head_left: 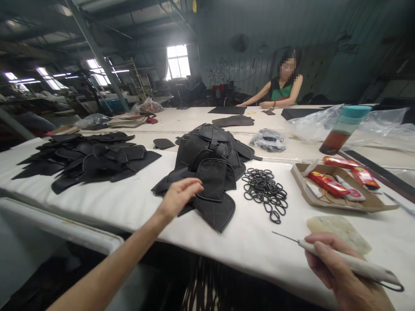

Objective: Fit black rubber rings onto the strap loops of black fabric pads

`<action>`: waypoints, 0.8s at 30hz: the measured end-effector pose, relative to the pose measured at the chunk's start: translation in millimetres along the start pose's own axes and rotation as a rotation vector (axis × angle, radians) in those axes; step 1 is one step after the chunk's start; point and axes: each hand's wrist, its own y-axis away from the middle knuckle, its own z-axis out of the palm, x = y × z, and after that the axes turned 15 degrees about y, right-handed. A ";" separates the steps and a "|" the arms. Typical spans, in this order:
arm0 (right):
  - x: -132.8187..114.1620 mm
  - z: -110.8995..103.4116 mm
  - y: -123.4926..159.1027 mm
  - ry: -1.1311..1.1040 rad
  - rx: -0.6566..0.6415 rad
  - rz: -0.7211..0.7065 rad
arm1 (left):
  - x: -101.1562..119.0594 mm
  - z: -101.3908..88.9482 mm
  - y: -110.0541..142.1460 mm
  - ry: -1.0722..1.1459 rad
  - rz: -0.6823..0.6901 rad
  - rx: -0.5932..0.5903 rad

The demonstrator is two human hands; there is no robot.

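Note:
My left hand (182, 193) is at the near edge of a heap of black fabric pieces (210, 175), fingers stretched toward a rounded piece with a piped edge. I see nothing held in it. In my right hand (335, 268) is an awl (348, 260) with a white handle, a thin metal shaft and a dark loop at its end. The shaft points left over the white tabletop. Just behind that hand lies a pale, waxy-looking slab (339, 231). Between my hands lies a pile of black D-shaped rings (264, 188).
A cardboard tray (301, 183) with red packets stands at right, by a tilted teal-lidded bottle (345, 127). More black pieces (94, 157) are piled at left. A plastic bag (267, 140) lies behind the rings. Across the table sits another person (285, 88). A white bin (58, 224) is below left.

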 end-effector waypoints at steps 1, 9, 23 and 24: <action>-0.1 2.4 0.0 0.011 -0.008 0.016 | -16.6 10.1 13.5 -0.236 0.080 -0.168; -8.3 7.3 6.1 0.310 -0.077 0.077 | -65.6 49.4 41.0 -1.378 0.402 -0.480; 4.4 10.6 -1.1 0.318 0.080 -0.274 | -48.5 56.4 69.4 -0.398 0.238 -0.324; 2.9 10.7 -2.6 0.346 0.095 -0.289 | -47.9 56.0 64.2 -0.265 0.175 -0.237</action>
